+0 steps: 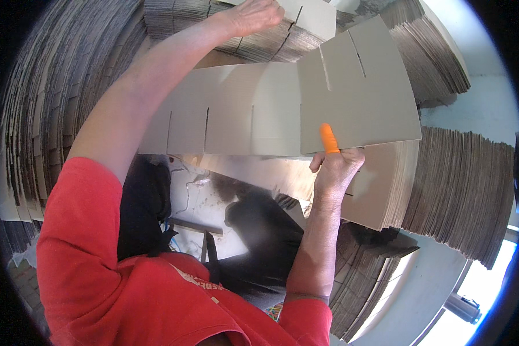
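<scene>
A long grey-white cardboard sheet (230, 109) with several slits lies across the middle of the view, and its right part is folded up into a slotted panel (366, 86). My right hand (335, 167) grips the lower edge of this panel. One finger, in an orange finger cot, lies over its face, and the other fingers curl beneath it. Beyond the sheet, my left hand (256, 17) reaches to the top of the view with its fingers curled closed. It is over a stack of slotted cardboard (305, 17); what its fingers hold, if anything, is hidden.
Tall cardboard stacks (57, 98) line the left side. More stand at the upper right (429, 57), at the right (455, 190) and at the lower right (363, 277). Under the sheet is a pale wooden board (259, 173). A metal cylinder (462, 308) is at the far lower right.
</scene>
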A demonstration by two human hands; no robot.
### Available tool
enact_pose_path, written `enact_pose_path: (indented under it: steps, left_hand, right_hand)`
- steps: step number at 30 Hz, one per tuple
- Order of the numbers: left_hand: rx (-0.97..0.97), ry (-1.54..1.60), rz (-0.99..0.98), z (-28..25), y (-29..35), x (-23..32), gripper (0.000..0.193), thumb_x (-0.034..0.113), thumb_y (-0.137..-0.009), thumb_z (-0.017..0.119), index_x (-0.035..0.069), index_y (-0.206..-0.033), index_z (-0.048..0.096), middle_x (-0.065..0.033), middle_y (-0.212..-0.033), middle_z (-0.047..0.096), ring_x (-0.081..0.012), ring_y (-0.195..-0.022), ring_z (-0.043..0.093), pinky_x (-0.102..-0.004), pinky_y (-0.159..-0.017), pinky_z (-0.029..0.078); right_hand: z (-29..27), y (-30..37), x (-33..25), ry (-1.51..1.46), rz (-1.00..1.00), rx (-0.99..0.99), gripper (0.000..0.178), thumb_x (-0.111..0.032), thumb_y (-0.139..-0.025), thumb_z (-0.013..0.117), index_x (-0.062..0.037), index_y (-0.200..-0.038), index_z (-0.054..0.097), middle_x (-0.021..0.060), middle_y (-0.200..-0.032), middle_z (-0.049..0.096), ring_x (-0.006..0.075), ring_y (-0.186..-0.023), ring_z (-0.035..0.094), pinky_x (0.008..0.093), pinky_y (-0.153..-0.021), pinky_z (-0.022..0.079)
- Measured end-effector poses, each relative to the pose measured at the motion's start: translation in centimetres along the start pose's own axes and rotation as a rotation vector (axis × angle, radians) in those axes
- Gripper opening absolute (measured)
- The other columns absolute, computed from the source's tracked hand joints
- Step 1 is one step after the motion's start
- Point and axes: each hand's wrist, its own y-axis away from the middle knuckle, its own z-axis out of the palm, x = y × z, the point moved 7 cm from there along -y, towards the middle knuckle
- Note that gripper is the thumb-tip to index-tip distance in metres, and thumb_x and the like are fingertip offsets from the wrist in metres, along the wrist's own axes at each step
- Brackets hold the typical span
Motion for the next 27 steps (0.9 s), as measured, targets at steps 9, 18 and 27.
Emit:
enact_pose_path:
  steps: [9,18,27]
  left_hand:
    - [0.122,0.598,-0.171,-2.6,-2.6,-2.4,0.008,0.009,-0.077,0.061,0.005,-0.078,0.067,-0.0159,-0.074,0.065,-0.0321,-0.075,0.066,-0.0439,-0.065,0.051]
    - [0.265,0.398,0.115,-4.5,-1.5,1.2,0.028,0.008,-0.08,0.062,0.004,-0.108,0.06,-0.016,-0.108,0.059,-0.029,-0.1,0.058,-0.0396,-0.083,0.051]
    - [0.333,0.145,0.39,-9.5,-0.2,10.1,0.009,0.006,-0.071,0.066,-0.001,-0.076,0.062,-0.0062,-0.084,0.055,-0.016,-0.089,0.056,-0.0227,-0.061,0.058]
  right_hand:
    - [-0.5,-0.2,0.5,0.118,-0.011,0.023,0.03,0.017,-0.06,0.037,0.0064,-0.065,0.065,0.0056,-0.042,0.052,0.0101,-0.035,0.048,0.0269,-0.034,0.037]
    - [-0.5,-0.2,0.0,0.049,0.023,0.055,0.029,0.017,-0.066,0.039,0.0077,-0.073,0.065,0.0058,-0.043,0.05,0.0093,-0.035,0.047,0.0265,-0.032,0.036]
    - [-1.1,-0.4,0.8,0.123,0.033,0.009,0.026,0.015,-0.07,0.032,0.0099,-0.072,0.058,0.0148,-0.069,0.061,0.0117,-0.036,0.044,0.0254,-0.032,0.034]
